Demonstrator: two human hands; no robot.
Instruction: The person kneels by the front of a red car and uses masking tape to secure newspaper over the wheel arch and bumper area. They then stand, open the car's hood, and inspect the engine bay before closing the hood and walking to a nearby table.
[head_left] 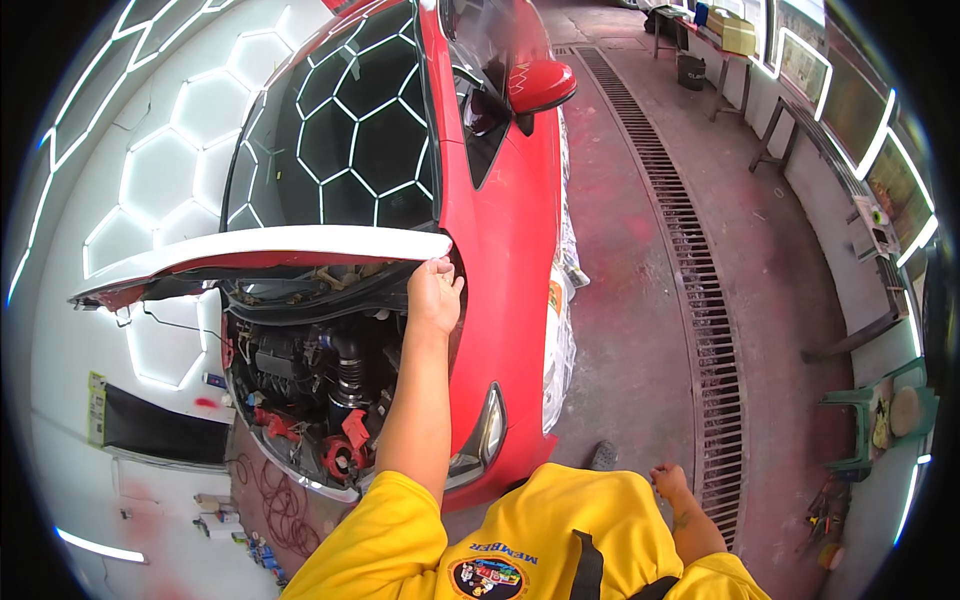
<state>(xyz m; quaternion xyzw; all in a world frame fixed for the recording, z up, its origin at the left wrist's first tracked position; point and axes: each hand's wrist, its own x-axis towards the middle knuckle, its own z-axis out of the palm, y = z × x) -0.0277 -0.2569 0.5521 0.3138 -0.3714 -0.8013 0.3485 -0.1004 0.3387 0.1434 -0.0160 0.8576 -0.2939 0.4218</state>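
Note:
A red car (500,300) stands before me with its hood (300,242) raised. My left hand (436,293) reaches up to the hood's near right corner, its fingers closed on the edge. Beneath the hood the engine bay (300,365) shows, with a black ribbed hose (350,375) and red parts (345,455) at the front. My right hand (669,480) hangs low at my right side, away from the car. Its fingers are loosely bent and somewhat apart, with nothing seen in them.
Plastic sheeting (560,340) covers the car's side by the wheel. A floor drain grate (700,340) runs along the right. Green plastic chairs (880,415) stand by the right wall. A coiled red hose (280,510) lies on the floor at the left.

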